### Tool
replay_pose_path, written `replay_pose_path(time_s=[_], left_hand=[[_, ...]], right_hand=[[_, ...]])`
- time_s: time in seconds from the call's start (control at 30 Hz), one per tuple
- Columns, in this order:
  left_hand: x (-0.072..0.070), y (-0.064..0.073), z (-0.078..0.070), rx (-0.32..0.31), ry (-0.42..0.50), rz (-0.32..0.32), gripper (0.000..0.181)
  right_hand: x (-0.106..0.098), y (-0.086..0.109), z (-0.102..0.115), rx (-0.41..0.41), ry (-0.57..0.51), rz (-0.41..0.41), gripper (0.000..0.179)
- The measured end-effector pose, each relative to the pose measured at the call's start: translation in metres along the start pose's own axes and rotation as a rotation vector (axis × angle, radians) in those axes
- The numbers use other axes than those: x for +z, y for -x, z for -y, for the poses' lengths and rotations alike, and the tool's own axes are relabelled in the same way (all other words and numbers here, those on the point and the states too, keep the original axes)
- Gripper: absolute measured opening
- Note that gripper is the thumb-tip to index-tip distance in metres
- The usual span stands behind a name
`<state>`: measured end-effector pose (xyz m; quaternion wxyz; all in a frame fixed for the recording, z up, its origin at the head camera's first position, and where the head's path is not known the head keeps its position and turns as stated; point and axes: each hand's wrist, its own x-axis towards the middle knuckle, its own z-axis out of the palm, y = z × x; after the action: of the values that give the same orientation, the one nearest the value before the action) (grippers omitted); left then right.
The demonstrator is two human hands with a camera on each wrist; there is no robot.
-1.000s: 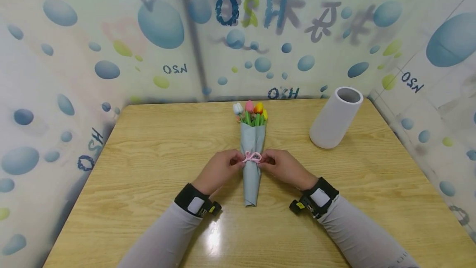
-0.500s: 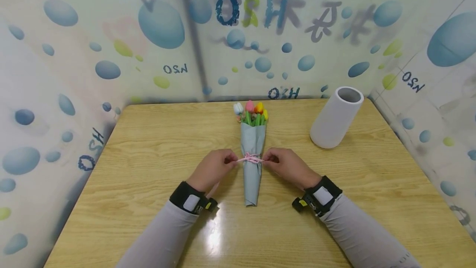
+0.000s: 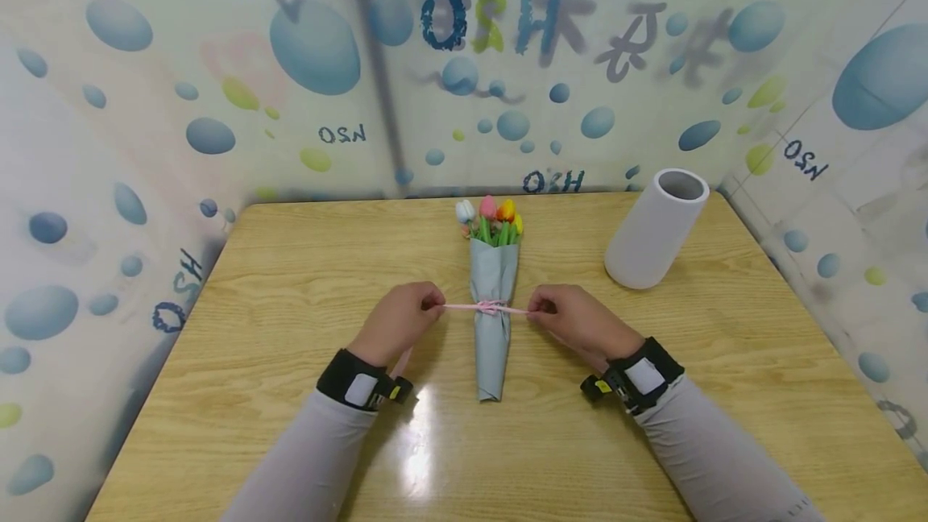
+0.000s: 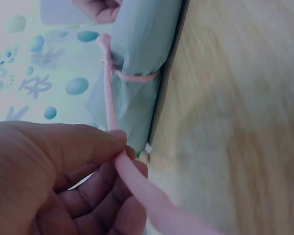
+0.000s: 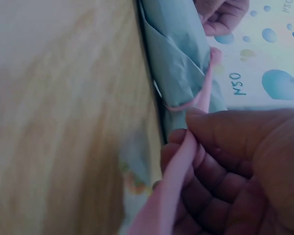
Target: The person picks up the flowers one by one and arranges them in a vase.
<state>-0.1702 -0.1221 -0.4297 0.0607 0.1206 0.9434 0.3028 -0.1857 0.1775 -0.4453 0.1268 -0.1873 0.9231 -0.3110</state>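
Flowers: The bunch of flowers (image 3: 496, 276) lay flat on the counter (image 3: 312, 264), in the middle, between the two hands. The tulip heads (image 3: 490, 212) were white, pink, orange and yellow, with green stems under them, and they pointed to the far side.
Paper: Soft blue-green paper (image 3: 490, 361) was wrapped round the stems. It was wide near the tulips and thin at the end close to the person.
Ribbon: A pink ribbon (image 3: 489, 307) went round the paper and made a little bundle on top. From there, one straight piece ran out to each side.
Left hand: The left hand (image 3: 397, 322) pinched one piece of the ribbon between thumb and finger. It was up beside the paper but did not touch it. More ribbon hung down past its fingers.
Right hand: The right hand (image 3: 583, 319) pinched the other piece the same way, and more ribbon hung under it too.
Arms: Both arms had grey sleeves (image 3: 304, 453) and black wrist straps (image 3: 346, 377).
Vase: A white vase (image 3: 648, 240) stood at the back right, well apart from the flowers.
Wall: Behind the counter was a pale wall (image 3: 623, 143) with blue and green blobs and some letters.
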Motion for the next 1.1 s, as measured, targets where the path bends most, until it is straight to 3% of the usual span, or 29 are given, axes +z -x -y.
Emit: replay_pose_path(time_s=[0.23, 0.6, 1.1], left_hand=[[-0.017, 0.002, 0.010, -0.008, 0.013, -0.010, 0.011], [-0.046, 0.006, 0.033, -0.042, -0.028, -0.036, 0.012], [-0.049, 0.006, 0.033, -0.064, -0.019, -0.030, 0.017]], right_hand=[[-0.016, 0.002, -0.007, -0.006, 0.071, 0.027, 0.008], [-0.042, 0.006, -0.024, 0.065, 0.107, -0.039, 0.009], [-0.038, 0.003, -0.025, 0.077, 0.157, -0.016, 0.011]])
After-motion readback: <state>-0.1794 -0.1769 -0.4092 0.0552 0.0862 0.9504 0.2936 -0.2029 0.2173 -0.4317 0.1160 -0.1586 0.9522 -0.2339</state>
